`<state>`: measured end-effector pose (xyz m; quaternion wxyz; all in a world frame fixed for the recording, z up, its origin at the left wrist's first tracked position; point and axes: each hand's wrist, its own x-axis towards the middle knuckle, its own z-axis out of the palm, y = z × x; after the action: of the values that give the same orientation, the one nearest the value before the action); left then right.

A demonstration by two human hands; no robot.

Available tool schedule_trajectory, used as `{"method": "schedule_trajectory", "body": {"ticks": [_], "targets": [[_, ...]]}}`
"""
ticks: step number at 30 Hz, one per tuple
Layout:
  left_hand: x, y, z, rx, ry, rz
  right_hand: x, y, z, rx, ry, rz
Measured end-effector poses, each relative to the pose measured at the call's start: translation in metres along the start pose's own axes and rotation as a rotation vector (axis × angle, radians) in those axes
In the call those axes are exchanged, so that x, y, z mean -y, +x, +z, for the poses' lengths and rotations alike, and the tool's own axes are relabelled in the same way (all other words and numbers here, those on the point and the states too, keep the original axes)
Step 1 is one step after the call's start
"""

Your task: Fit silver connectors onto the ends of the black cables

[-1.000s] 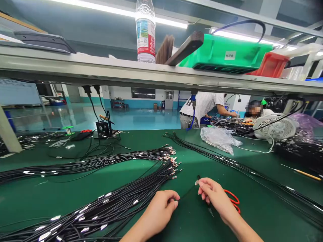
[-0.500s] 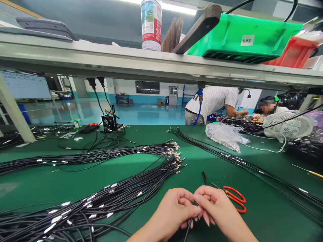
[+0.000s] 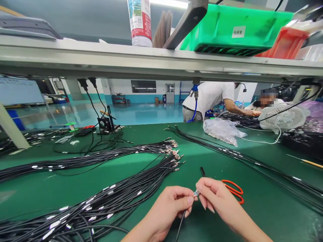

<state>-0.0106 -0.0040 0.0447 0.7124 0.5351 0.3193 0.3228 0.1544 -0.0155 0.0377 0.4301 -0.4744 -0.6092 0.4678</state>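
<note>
left hand (image 3: 171, 206): my grip is together, fingertips pinched on a thin black cable (image 3: 182, 223) just behind its end; the cable drops out of the bottom of the frame.
right hand (image 3: 217, 198): fingers curled in, tips right at the cable end; can't tell if the grip is clamped on it or only beside it.
terminal: small metal terminal (image 3: 196, 193) on the cable end, held up between both hands over the green table (image 3: 262, 218), tilted up to the right.
handling: I'd pinch close behind the metal, keep the tip steady and hold it clear of the loose bundles.
nearby: orange-handled scissors (image 3: 231, 183) lie just right of my right hand; a short black tip (image 3: 202, 171) stands just beyond it.
bundles: black cable bundles (image 3: 101, 198) with metal ends fan out to the left.
rest: clear plastic bag (image 3: 222, 131), white desk fan (image 3: 284, 117), a standing co-worker (image 3: 207, 101) across the table.
hidden: my fingers cover part of the terminal; it's too small to read its detail. The cable's far end is cut off. Can't tell what the black tip belongs to.
</note>
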Motion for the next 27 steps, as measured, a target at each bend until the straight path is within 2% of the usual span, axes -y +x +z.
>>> {"method": "schedule_trajectory", "body": {"ticks": [8, 11, 19, 23, 27], "targets": [[0.001, 0.001, 0.000, 0.042, -0.096, -0.020, 0.002, -0.002, 0.003, -0.030, 0.057, -0.001], [-0.001, -0.001, 0.003, -0.008, -0.120, -0.050, 0.003, -0.002, 0.005, -0.045, 0.055, -0.011], [-0.008, -0.005, 0.012, -0.194, -0.002, 0.042, 0.001, -0.008, 0.008, -0.127, -0.059, -0.077], [-0.006, -0.004, 0.013, -0.221, 0.088, 0.067, 0.002, -0.009, 0.010, -0.157, -0.120, -0.095], [-0.007, -0.003, 0.013, -0.198, 0.101, 0.061, 0.002, -0.009, 0.011, -0.178, -0.114, -0.076]]}}
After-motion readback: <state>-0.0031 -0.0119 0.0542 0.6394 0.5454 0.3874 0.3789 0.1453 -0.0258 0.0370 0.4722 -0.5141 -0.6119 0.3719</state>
